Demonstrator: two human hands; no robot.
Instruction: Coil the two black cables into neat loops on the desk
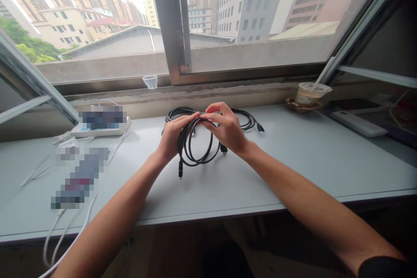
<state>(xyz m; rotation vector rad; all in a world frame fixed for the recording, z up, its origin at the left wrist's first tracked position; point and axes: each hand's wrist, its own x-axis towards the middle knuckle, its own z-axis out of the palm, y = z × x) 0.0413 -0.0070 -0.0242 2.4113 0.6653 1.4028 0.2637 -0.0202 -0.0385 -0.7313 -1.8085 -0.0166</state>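
Note:
A coiled black cable hangs in loose loops between my two hands, above the white desk. My left hand is closed around the top left of the coil. At the top of the loops, my right hand pinches the cable between thumb and fingers. One dark plug dangles at the lower left, and another connector hangs below my right hand. Behind my hands, two more black cable coils lie on the desk, one at the left and one at the right; my hands partly hide them.
A white power strip and white cords occupy the desk's left side, along with blurred-out items. At the back right, a drink cup with a straw stands in a cardboard holder. A small clear cup sits by the window.

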